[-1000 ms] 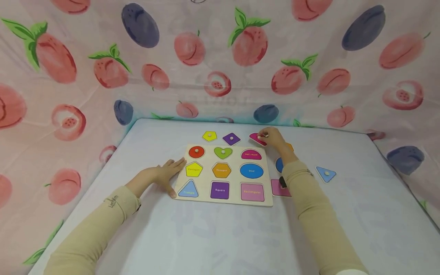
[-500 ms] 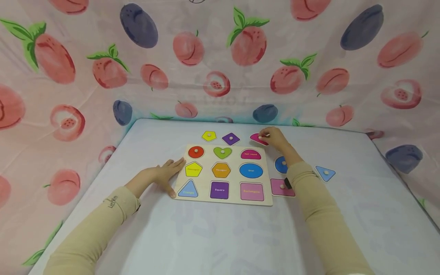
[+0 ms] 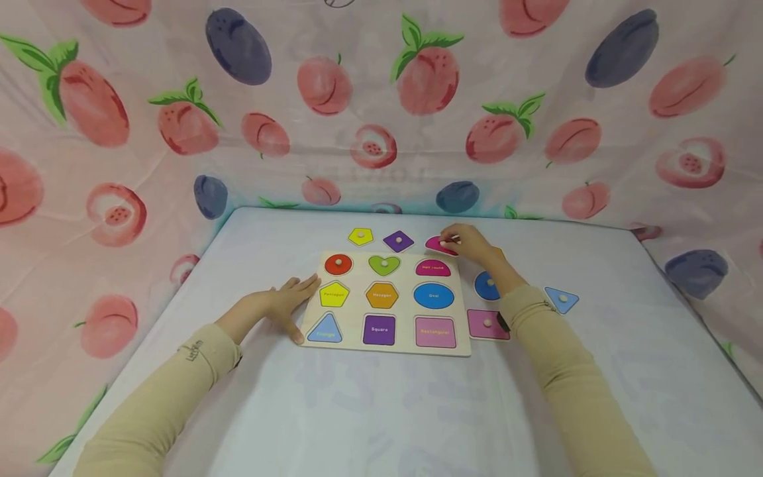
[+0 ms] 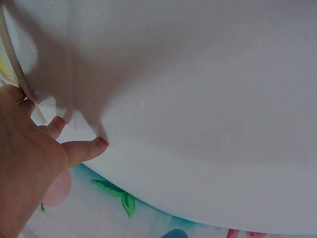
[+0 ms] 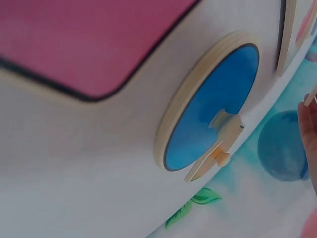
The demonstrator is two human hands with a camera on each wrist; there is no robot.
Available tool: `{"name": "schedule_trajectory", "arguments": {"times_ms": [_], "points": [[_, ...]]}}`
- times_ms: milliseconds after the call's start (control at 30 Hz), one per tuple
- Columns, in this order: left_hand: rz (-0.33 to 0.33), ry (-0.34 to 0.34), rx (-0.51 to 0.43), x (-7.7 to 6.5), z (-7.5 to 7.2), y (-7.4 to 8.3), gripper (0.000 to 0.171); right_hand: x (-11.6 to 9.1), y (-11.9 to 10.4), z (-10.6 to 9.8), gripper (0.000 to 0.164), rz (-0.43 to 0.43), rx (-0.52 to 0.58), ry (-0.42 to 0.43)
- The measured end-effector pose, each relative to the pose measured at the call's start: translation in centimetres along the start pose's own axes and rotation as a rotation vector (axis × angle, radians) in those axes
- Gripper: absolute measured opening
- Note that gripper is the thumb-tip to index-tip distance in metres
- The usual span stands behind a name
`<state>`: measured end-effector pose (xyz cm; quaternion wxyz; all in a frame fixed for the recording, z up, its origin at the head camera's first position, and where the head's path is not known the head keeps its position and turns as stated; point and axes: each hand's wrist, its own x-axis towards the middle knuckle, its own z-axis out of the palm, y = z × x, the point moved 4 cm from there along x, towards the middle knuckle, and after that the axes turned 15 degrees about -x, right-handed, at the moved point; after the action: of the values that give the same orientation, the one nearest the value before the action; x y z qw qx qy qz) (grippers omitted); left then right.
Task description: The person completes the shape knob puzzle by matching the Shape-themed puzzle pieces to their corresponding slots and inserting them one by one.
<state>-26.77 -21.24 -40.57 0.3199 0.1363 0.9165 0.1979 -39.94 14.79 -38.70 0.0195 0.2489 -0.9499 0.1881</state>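
In the head view my right hand (image 3: 467,244) pinches the knob of a magenta half-round puzzle piece (image 3: 435,246), just behind the far right corner of the wooden puzzle board (image 3: 353,334). Only the edge of that hand (image 5: 309,134) shows in the right wrist view. My left hand (image 3: 286,308) rests along the board's left edge, fingers spread and thumb near the close corner. The left wrist view shows the same hand (image 4: 34,153) against the board's rim. A red circle (image 3: 338,264) and a green heart (image 3: 384,265), both with knobs, sit in the board.
Behind the board lie a yellow pentagon (image 3: 360,236) and a purple square (image 3: 398,242). To its right are a blue oval (image 3: 485,285), a pink rectangle (image 3: 485,326), a blue triangle (image 3: 561,300) and a partly hidden orange piece (image 3: 499,252). Fruit-patterned cloth (image 3: 334,152) hangs behind the table.
My right hand has moved slightly left with the half-round piece, bringing it nearer the board's far right corner. The left hand has stayed on the board's edge.
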Motion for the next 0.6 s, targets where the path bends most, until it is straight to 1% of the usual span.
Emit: {"name": "schedule_trajectory", "arguments": {"times_ms": [367, 600], "points": [[-0.008, 0.004, 0.001, 0.0, -0.1, 0.0, 0.123, -0.4, -0.6, -0.1, 0.016, -0.061, -0.064, -0.023], [-0.008, 0.003, -0.008, 0.0, 0.1, -0.1, 0.123, -0.9, -1.4, 0.2, 0.016, -0.128, -0.091, -0.053]]}}
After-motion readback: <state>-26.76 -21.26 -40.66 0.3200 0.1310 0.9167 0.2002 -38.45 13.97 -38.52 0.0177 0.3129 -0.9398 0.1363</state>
